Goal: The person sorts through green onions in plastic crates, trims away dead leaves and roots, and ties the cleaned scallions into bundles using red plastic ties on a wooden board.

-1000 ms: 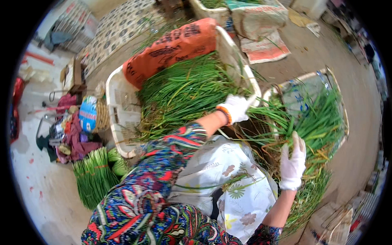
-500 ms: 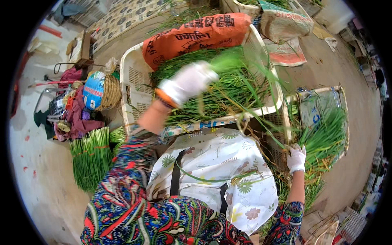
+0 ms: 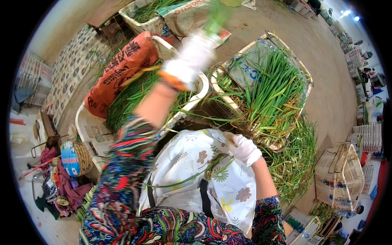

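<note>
My left hand (image 3: pixel 192 59), in a white glove with an orange band at the wrist, is raised over the near right corner of the left white crate (image 3: pixel 94 132). Motion smears it; a blurred green tuft of chives (image 3: pixel 217 19) sticks out past its fingers. Loose chives (image 3: pixel 134 92) lie in that crate beside an orange sack (image 3: pixel 122 69). My white-gloved right hand (image 3: pixel 246 150) is above my flowered apron (image 3: pixel 192 157), its soiled fingers drawn together; what they hold is unclear. Beyond it, a heap of chives (image 3: pixel 269 90) fills the right crate (image 3: pixel 226 98), roots toward me.
Leaf trimmings (image 3: pixel 296 171) are piled at my right. Another white crate (image 3: pixel 339 175) stands farther right. At the far side is a crate with a sack (image 3: pixel 185 18). A rope coil (image 3: pixel 83 157) and cloths (image 3: pixel 69 185) lie at left.
My view has swung to the right. The left hand has gone from over the left crate's chives to its right corner, green tuft along. My right hand has left the right crate's edge for the apron.
</note>
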`<state>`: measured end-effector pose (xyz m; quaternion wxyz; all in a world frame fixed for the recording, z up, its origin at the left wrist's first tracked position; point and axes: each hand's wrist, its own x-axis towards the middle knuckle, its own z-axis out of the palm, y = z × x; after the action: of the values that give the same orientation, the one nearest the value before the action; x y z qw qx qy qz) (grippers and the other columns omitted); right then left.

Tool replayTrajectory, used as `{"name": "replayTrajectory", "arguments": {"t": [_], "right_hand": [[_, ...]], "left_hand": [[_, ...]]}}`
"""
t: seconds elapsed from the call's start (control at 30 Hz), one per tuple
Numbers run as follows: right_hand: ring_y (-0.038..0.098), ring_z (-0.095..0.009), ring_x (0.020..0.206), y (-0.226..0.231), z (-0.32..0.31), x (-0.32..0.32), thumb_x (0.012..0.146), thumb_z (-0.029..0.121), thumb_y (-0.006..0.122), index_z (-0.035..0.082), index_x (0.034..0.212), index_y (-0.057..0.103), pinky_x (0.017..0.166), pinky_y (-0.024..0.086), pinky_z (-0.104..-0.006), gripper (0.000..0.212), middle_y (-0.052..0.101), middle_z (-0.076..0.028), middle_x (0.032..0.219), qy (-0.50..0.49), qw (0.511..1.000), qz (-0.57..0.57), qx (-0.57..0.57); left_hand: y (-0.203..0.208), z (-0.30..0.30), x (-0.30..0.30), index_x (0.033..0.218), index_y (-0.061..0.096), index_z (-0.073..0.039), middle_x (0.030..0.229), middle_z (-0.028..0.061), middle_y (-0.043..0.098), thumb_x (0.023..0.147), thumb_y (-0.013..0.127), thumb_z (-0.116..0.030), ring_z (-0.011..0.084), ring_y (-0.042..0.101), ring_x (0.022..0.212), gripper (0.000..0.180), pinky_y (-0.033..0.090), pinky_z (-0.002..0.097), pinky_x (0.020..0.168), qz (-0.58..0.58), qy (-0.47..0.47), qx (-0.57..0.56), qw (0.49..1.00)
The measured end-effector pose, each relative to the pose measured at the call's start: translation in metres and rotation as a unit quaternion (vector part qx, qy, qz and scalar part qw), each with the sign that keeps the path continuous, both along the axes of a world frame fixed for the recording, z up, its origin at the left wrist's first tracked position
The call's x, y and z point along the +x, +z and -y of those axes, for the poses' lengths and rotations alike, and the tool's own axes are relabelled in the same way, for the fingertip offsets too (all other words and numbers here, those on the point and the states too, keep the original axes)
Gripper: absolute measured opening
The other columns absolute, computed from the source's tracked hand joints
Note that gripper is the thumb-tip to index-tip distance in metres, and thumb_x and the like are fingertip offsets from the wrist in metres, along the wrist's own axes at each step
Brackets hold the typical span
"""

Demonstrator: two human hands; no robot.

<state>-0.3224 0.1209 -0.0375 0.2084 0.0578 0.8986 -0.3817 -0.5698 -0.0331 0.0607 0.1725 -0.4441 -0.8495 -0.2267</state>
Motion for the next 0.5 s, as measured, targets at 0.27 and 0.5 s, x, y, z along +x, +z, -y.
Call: {"name": "replayTrajectory", "arguments": {"t": [0.27, 0.5], "right_hand": [[0.056, -0.033, 0.096, -0.006, 0.009, 0.014, 0.086, 0.020, 0.050, 0.007, 0.118, 0.051, 0.084, 0.044, -0.0355, 0.035, 0.059, -0.020, 0.103, 0.014, 0.997, 0.069, 0.032], [0.039, -0.033, 0.119, -0.010, 0.100, -0.109, 0.072, 0.011, 0.063, 0.013, 0.133, 0.034, 0.098, 0.034, -0.0403, 0.068, 0.044, -0.016, 0.127, 0.197, 0.932, -0.271, 0.140]], "left_hand": [[-0.101, -0.044, 0.071, 0.133, 0.029, 0.003, 0.137, 0.0219, 0.032, 0.086, 0.044, -0.048, 0.0336, 0.035, 0.125, 0.071, 0.028, 0.0349, 0.103, 0.506, -0.095, -0.079, 0.854], [-0.152, 0.262, 0.001, 0.127, 0.043, -0.002, 0.103, 0.0081, 0.060, 0.083, 0.059, -0.021, 0.0119, 0.055, 0.088, 0.050, 0.045, 0.0261, 0.080, 0.561, 0.185, 0.173, 0.788]]}}
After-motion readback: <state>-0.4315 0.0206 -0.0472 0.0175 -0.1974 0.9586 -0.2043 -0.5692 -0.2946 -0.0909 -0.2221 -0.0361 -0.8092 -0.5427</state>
